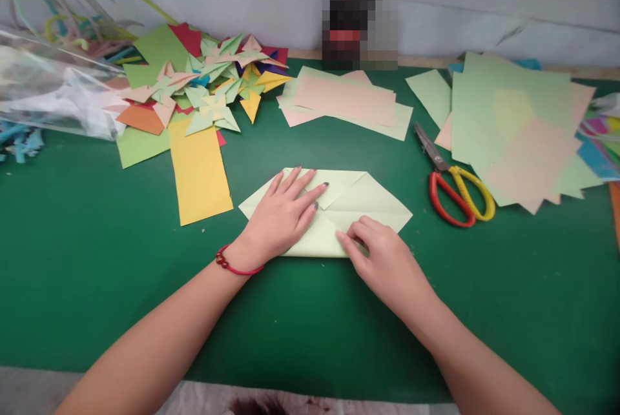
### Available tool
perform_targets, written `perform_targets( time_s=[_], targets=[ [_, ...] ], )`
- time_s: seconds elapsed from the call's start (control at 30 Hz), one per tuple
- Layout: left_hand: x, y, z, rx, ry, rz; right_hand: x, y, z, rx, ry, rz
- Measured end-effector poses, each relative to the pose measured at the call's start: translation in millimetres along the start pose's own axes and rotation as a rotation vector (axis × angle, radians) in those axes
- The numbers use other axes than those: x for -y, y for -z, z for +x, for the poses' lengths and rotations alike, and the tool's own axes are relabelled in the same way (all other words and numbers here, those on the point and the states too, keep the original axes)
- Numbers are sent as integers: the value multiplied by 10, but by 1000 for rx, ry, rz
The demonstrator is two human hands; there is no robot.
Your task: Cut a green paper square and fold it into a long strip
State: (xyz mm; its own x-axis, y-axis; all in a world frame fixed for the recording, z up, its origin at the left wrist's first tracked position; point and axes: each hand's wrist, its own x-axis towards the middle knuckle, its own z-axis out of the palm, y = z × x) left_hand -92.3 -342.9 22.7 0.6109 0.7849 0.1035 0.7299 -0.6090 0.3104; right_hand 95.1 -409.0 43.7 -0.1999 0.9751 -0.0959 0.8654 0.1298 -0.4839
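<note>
Green table (300, 331): folded paper (380, 199), scissors (438, 162), paper pile (513, 137).

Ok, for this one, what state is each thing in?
Light green paper: partly folded
Left hand: spread flat on the paper
Right hand: fingers curled, at the paper; grip unclear
Scissors: lying unheld, blades look closed
Yellow paper: flat
Star shapes: folded, heaped
Middle sheets: overlapping
Right-hand paper pile: uneven, edges sticking out
Bracelet: worn on left wrist
</note>
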Motion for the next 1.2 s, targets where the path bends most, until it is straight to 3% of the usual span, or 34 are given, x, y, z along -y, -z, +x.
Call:
perform_targets(
  time_s=[0.43,0.73,1.2],
  targets=[
    [-7,7,19,44,-20,80,-7,-14,-1,4,-5,-53],
    [-12,-11,14,9,-56,125,-1,-19,6,18,-10,-64],
    [24,12,42,-15,47,-134,-1,-21,4,26,-4,-69]
  ],
)
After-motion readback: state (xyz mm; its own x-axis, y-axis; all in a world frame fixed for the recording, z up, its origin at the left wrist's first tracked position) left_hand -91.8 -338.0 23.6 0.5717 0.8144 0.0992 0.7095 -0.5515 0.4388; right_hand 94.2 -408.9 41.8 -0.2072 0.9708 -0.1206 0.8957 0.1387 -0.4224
